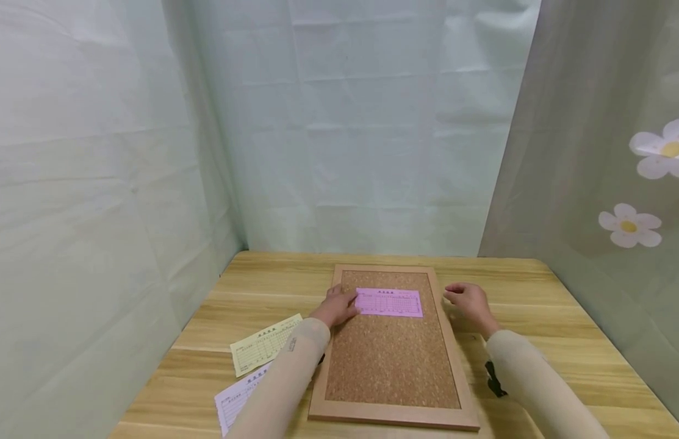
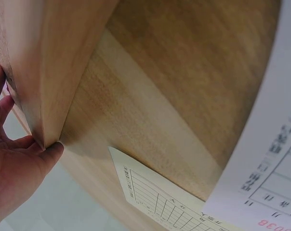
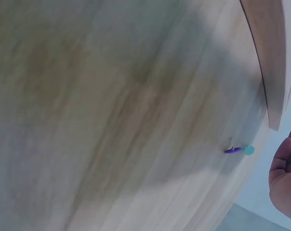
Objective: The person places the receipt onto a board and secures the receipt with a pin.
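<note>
In the head view a pink printed slip (image 1: 388,303) lies across the upper part of a wood-framed cork board (image 1: 391,366). My left hand (image 1: 337,306) rests over the board's left frame, with fingertips right at the slip's left edge. The left wrist view shows its fingers (image 2: 51,153) spread, some against the frame's outer side. Just beyond the right frame, my right hand (image 1: 468,303) hovers with thumb and fingers bent together; I cannot tell whether something small is between them. Purple (image 3: 233,150) and teal (image 3: 249,150) push pins lie on the table near it.
Left of the board lie a yellow slip (image 1: 262,347) and a white slip (image 1: 235,399), the latter partly covered by my left sleeve (image 1: 287,378). The wooden table (image 1: 284,268) meets pale curtains (image 1: 366,152) behind and at both sides.
</note>
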Demonstrator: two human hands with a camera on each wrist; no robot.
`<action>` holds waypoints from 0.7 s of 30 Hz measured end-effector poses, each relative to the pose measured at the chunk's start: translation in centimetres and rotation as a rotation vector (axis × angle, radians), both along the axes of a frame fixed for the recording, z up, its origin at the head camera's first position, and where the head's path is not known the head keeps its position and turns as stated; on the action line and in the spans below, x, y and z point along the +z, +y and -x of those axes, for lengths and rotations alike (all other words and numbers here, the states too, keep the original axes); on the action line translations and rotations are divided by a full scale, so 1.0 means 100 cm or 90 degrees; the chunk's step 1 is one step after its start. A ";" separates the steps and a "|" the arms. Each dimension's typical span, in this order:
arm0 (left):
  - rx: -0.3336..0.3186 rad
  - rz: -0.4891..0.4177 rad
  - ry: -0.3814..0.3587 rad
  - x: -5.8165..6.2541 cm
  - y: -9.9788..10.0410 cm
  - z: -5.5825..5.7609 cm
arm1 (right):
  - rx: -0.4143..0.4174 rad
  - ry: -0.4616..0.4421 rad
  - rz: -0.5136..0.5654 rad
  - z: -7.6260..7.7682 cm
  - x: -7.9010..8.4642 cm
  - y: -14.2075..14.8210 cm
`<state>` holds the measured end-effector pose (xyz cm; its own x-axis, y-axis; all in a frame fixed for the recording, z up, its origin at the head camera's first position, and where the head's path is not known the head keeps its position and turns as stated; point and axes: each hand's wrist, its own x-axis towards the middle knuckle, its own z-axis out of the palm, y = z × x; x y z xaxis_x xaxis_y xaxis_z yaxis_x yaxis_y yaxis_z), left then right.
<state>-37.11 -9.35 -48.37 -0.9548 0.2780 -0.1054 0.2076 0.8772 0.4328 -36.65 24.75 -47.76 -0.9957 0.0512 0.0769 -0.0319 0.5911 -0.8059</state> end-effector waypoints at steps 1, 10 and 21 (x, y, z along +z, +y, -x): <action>-0.001 0.003 -0.001 0.000 0.000 0.000 | 0.004 0.000 -0.003 0.000 0.000 -0.001; 0.004 0.009 -0.006 0.003 0.001 0.002 | 0.006 -0.013 0.006 0.009 0.007 -0.016; 0.001 0.015 -0.013 0.002 0.000 0.001 | 0.008 -0.035 0.025 0.017 0.006 -0.031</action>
<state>-37.22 -9.34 -48.13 -0.9527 0.2739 -0.1314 0.1979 0.8877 0.4156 -38.34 21.67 -47.16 -0.9990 0.0412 0.0196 0.0067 0.5585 -0.8294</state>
